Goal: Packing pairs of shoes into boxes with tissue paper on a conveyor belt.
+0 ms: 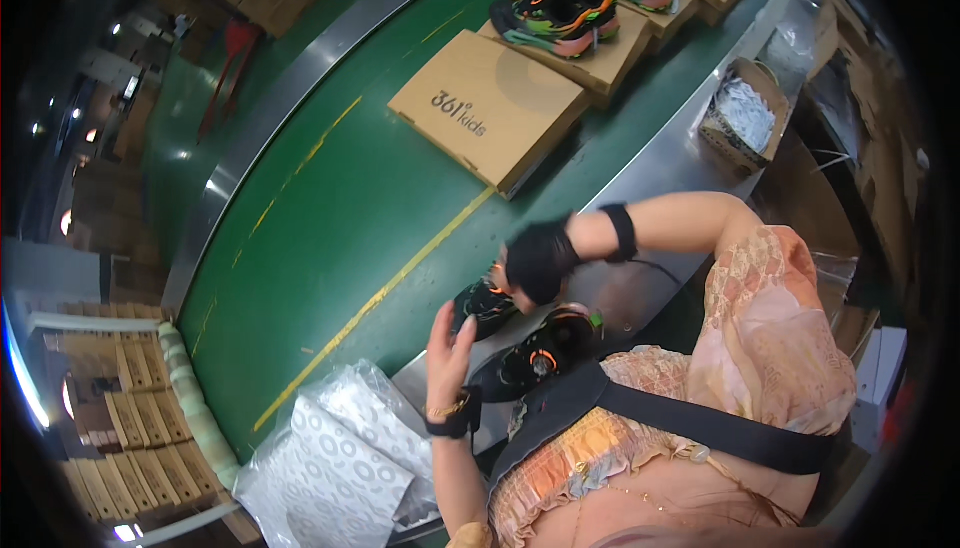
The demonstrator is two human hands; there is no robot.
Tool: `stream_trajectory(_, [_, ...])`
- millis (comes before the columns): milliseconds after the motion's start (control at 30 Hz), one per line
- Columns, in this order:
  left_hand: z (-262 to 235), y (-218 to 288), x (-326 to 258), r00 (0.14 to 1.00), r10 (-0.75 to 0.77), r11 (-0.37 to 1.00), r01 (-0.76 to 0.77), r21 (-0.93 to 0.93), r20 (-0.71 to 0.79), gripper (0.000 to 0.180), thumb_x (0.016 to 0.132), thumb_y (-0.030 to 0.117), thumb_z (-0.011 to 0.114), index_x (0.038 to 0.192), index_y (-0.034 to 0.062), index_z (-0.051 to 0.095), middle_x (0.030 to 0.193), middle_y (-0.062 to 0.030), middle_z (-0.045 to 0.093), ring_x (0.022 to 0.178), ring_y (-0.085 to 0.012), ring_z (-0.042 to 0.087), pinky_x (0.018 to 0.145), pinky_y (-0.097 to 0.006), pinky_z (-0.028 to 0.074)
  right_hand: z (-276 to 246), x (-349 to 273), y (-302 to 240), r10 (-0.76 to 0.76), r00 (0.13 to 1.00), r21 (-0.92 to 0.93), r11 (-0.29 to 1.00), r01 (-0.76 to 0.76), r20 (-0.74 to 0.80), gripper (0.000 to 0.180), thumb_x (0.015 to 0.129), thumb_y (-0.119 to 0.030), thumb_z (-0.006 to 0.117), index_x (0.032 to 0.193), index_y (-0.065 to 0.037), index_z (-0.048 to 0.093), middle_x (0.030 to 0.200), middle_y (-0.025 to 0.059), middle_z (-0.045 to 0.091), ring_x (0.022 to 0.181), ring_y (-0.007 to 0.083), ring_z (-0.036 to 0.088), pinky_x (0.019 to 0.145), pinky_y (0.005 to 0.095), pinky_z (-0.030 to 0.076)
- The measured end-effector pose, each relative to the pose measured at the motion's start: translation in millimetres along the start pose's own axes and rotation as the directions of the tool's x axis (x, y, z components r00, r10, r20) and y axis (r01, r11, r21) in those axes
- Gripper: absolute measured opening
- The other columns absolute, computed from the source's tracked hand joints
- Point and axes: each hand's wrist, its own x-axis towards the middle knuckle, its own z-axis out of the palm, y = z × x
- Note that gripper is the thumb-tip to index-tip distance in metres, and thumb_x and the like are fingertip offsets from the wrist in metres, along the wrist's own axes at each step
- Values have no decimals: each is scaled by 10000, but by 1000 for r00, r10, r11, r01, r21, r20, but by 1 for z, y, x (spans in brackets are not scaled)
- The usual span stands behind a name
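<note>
Two black sneakers with orange and green trim lie at the metal edge of the work surface in front of me. My right hand (538, 263), in a black glove, is at the ankle end of the farther sneaker (485, 306), its bare fingertips closed on the collar. That hand is slightly blurred. Beside the toe of this sneaker, my left hand (450, 353) is raised with its fingers stretched out and nothing in it. The nearer sneaker (540, 356) rests closer to my body, partly hidden by a black strap; neither hand touches it.
A closed brown shoebox (490, 98) lies on the green belt (330, 228). Beyond it, more sneakers (560, 16) stand on boxes in a row. Patterned white paper in clear plastic (345, 448) lies at the near left. An open carton (745, 113) of white packets sits right.
</note>
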Motion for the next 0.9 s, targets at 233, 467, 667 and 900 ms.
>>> stream_trajectory(233, [15, 43, 65, 893, 14, 901, -207, 382, 449, 367, 809, 356, 549, 977, 32, 591, 844, -122, 618, 760, -246, 586, 847, -313, 404, 32, 37, 174, 83, 455, -351, 519, -780, -887, 418, 783, -188, 418, 1182, -64, 429, 1284, 180, 360, 1179, 382, 339, 823, 702, 240])
stream_trajectory(467, [35, 61, 85, 812, 567, 553, -499, 667, 138, 531, 840, 374, 472, 1203, -6, 402, 1296, -237, 302, 1183, -367, 318, 957, -499, 236, -1, 8, 38, 191, 322, 92, 950, -299, -927, 741, 554, -141, 642, 1235, -47, 366, 1264, 194, 377, 1203, 288, 351, 946, 551, 258])
stream_trajectory(667, [7, -3, 102, 959, -46, 594, -198, 780, 279, 486, 806, 501, 452, 896, 54, 620, 722, -217, 589, 721, -400, 573, 665, -421, 458, -39, -103, 67, 740, 174, 656, 429, 621, -649, 577, 774, -120, 573, 1235, 30, 261, 952, 113, 534, 789, 187, 576, 704, 362, 510])
stream_trajectory(900, [-64, -13, 37, 953, 217, 454, -291, 842, 213, 215, 677, 211, 664, 803, 39, 633, 751, -160, 600, 746, -343, 570, 665, -382, 447, 42, -295, 270, 474, -396, 617, 577, -535, -786, 333, 837, -265, 417, 1042, -21, 513, 1016, 173, 529, 993, 285, 477, 869, 322, 370])
